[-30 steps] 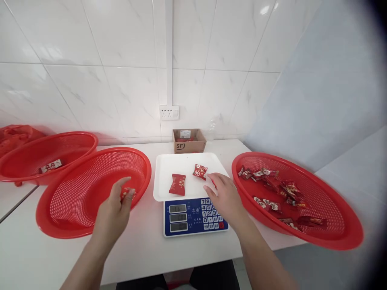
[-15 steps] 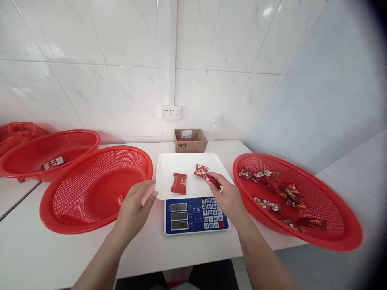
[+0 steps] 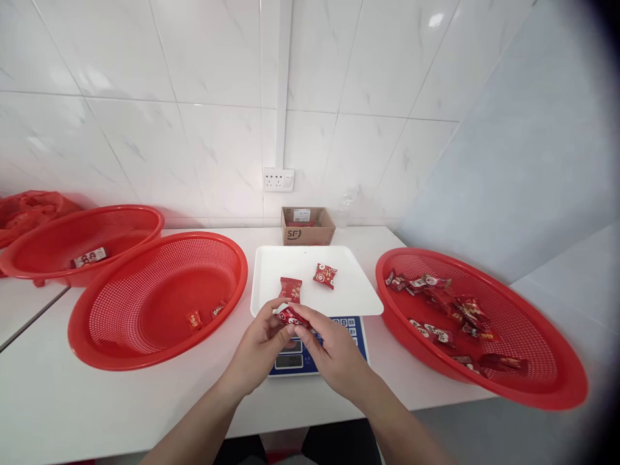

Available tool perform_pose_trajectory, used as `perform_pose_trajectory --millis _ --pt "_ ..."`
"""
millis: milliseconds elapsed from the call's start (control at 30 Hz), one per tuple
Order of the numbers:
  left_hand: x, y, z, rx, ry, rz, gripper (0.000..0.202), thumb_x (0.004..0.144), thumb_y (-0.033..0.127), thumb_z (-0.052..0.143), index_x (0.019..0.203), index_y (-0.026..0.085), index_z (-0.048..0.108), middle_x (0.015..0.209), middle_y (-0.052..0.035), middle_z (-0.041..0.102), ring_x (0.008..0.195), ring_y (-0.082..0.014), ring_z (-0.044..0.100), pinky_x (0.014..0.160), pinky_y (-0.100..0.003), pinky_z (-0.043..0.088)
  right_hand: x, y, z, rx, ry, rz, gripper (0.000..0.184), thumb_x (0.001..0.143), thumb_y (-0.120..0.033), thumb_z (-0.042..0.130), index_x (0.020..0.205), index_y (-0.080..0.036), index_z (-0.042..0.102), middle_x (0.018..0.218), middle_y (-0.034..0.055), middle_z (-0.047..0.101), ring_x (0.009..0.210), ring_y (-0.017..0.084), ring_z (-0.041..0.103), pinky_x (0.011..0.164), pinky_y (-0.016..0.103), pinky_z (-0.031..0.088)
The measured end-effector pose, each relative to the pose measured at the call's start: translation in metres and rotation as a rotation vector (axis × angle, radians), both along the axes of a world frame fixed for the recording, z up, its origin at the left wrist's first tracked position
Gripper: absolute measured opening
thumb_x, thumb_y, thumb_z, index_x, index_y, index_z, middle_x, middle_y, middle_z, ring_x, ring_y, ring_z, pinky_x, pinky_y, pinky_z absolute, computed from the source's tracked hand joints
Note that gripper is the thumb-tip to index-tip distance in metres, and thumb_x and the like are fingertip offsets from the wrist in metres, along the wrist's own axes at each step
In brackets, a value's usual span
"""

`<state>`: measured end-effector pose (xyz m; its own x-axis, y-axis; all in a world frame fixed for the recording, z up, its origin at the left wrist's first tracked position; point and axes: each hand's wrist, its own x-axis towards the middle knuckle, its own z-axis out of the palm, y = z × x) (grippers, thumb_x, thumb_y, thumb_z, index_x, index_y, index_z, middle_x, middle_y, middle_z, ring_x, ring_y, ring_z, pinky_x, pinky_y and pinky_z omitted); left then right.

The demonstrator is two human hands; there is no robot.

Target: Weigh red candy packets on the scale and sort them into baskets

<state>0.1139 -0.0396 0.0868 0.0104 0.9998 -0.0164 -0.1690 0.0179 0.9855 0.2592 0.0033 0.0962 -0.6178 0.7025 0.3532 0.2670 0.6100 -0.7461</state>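
Note:
My left hand [image 3: 261, 345] and my right hand [image 3: 333, 349] meet over the near edge of the scale's white tray [image 3: 361, 298]. Between them, both closed, is a red wrapped snack packet [image 3: 290, 316] with white patterns. Just behind it a plain red packet [image 3: 290, 289] lies on the tray, its near end covered by my fingers. Farther right on the tray rests a red packet with white flower prints [image 3: 325, 276]. Below, the blue scale panel [image 3: 361, 342] shows partly; my hands hide most of its keys and displays.
At right stands a red mesh basket [image 3: 552, 323] with several wrapped snacks. The nearer left basket [image 3: 121, 310] holds two small packets; the farther left basket [image 3: 29, 258] holds a red-and-white one. Behind the tray sits a cardboard box [image 3: 307, 234], below a wall socket [image 3: 278, 179].
My left hand has come from the tray's left edge to the middle. My right hand has brought the packet down and left, and both hands now hold it.

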Motion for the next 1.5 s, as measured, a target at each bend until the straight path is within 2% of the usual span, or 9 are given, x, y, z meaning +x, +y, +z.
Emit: perform_pose_trajectory --millis 133,267,367,467,667,900,1133,1333,1500 --pt "-0.020 -0.002 0.007 0.068 0.206 0.253 0.044 0.078 0.041 0.057 0.114 0.019 0.045 0.100 -0.0079 0.065 0.086 -0.0179 0.061 0.068 -0.028 0.050 0.001 0.012 0.005 0.096 -0.027 -0.036 0.038 0.090 -0.034 0.043 0.125 -0.022 0.050 0.126 0.0076 0.057 0.116 0.019 0.052 0.096 0.037 0.045" --pt "-0.059 -0.004 0.025 -0.004 0.791 0.676 0.056 0.077 0.047 0.055 0.125 0.022 0.040 0.097 -0.0057 0.064 0.077 -0.0195 0.062 0.062 -0.030 0.047 0.011 0.047 0.000 0.169 -0.172 -0.277 0.039 0.088 -0.035 0.044 0.123 -0.021 0.053 0.129 0.0092 0.054 0.121 0.022 0.047 0.100 0.044 0.040" --pt "-0.085 -0.005 0.033 -0.111 1.152 0.735 0.057 0.081 0.046 0.047 0.131 0.023 0.036 0.106 -0.0091 0.062 0.087 -0.0251 0.061 0.057 -0.030 0.045 0.019 0.077 -0.010 0.219 -0.374 -0.379 0.041 0.085 -0.029 0.048 0.124 -0.018 0.053 0.135 0.0121 0.046 0.127 0.027 0.038 0.102 0.047 0.036" --pt "-0.093 -0.006 0.029 -0.105 1.266 0.684 0.053 0.084 0.043 0.042 0.133 0.023 0.036 0.126 -0.0122 0.052 0.107 -0.0294 0.054 0.063 -0.033 0.047 0.022 0.097 -0.021 0.233 -0.517 -0.412 0.039 0.084 -0.024 0.049 0.122 -0.019 0.055 0.136 0.0129 0.045 0.128 0.030 0.035 0.100 0.049 0.035" --pt "-0.072 -0.004 0.019 0.051 1.119 0.509 0.046 0.085 0.043 0.043 0.127 0.024 0.045 0.126 -0.0083 0.053 0.117 -0.0263 0.048 0.087 -0.040 0.045 0.019 0.101 -0.024 0.181 -0.523 -0.392 0.036 0.085 -0.020 0.045 0.119 -0.018 0.055 0.127 0.0118 0.052 0.113 0.025 0.052 0.092 0.041 0.042" --pt "-0.041 0.010 0.018 0.187 1.021 0.285 0.041 0.087 0.042 0.041 0.124 0.025 0.048 0.126 -0.0068 0.054 0.120 -0.0242 0.045 0.096 -0.042 0.040 0.017 0.094 -0.015 0.073 -0.315 -0.491 0.024 0.087 -0.022 0.039 0.102 -0.019 0.058 0.100 0.0084 0.066 0.092 0.022 0.061 0.077 0.036 0.045" --pt "-0.006 0.019 0.019 0.218 0.612 0.110 0.046 0.084 0.043 0.048 0.125 0.021 0.046 0.122 -0.0093 0.057 0.108 -0.0231 0.054 0.089 -0.039 0.045 0.018 0.045 0.001 -0.426 0.306 -0.171 0.028 0.084 -0.043 0.048 0.093 -0.018 0.056 0.075 0.0025 0.065 0.062 0.013 0.057 0.059 0.028 0.047" --pt "0.012 0.017 0.017 0.124 0.201 0.033 0.025 0.084 0.040 0.050 0.084 0.017 0.057 0.080 -0.0029 0.063 0.076 -0.0158 0.060 0.072 -0.030 0.050 0.017 0.013 0.004 -0.476 0.262 -0.100 0.031 0.081 -0.049 0.050 0.081 -0.019 0.056 0.068 0.0002 0.059 0.060 0.013 0.055 0.054 0.026 0.045" --pt "0.015 0.004 0.012 0.047 0.198 -0.046 0.026 0.081 0.041 0.054 0.092 0.017 0.054 0.083 -0.0027 0.060 0.075 -0.0149 0.056 0.063 -0.027 0.049 0.016 0.008 -0.005 -0.388 0.204 -0.193 0.029 0.082 -0.047 0.050 0.074 -0.019 0.055 0.062 -0.0009 0.057 0.056 0.012 0.050 0.054 0.026 0.043"
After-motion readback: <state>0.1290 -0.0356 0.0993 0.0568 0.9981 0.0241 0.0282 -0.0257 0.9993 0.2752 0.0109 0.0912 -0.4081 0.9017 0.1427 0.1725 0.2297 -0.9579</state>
